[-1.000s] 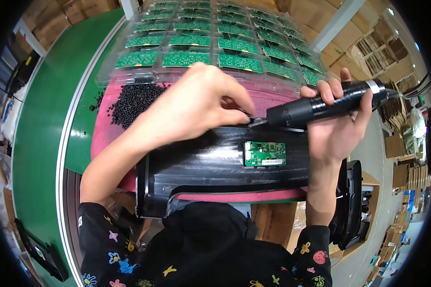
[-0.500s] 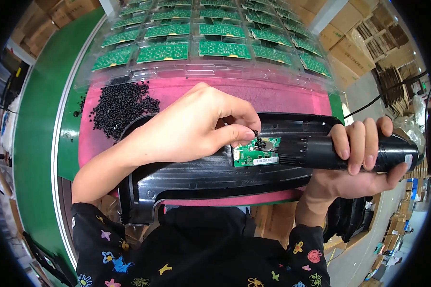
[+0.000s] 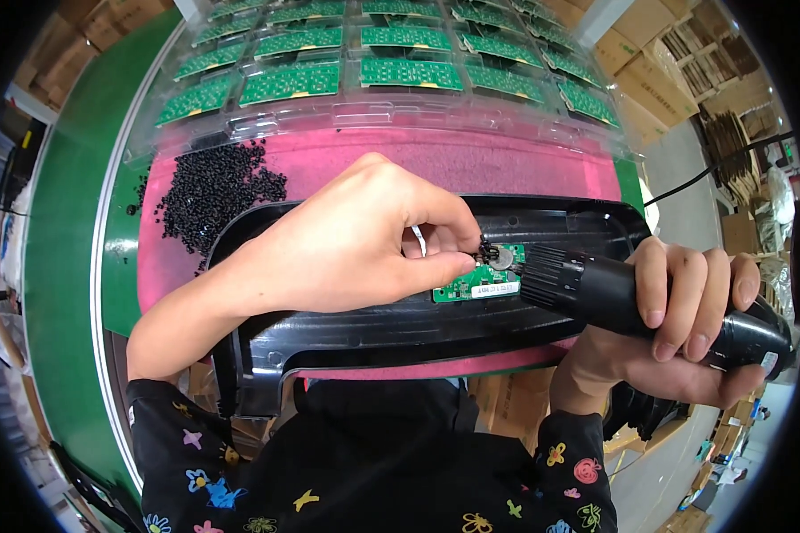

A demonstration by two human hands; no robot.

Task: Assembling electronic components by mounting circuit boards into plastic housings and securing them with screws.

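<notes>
A black curved plastic housing (image 3: pixel 400 336) lies across the work surface, with a small green circuit board (image 3: pixel 460 290) inside it. The board carries a round silver part (image 3: pixel 501 259) and a white label. Just over the board, my left hand (image 3: pixel 356 235) pinches several tiny black screws (image 3: pixel 486 249) between thumb and fingertips. My right hand (image 3: pixel 684 306) is wrapped round a thick black electric screwdriver (image 3: pixel 587 284), held slantwise with its ribbed front end at the board's right edge. The screwdriver's tip is hidden or too dark to make out.
A heap of small black screws (image 3: pixel 213 191) lies on the pink mat (image 3: pixel 347 160) at the left. Clear plastic trays (image 3: pixel 364 111) with rows of green circuit boards (image 3: pixel 409 74) stand at the back. Cartons (image 3: pixel 649 80) are stacked at far right, near a black cable (image 3: pixel 711 171).
The screwdriver's rear end has swung down and to the right, so it is more slanted. My left fingers have shifted slightly; the board sits a little higher in view and tilted.
</notes>
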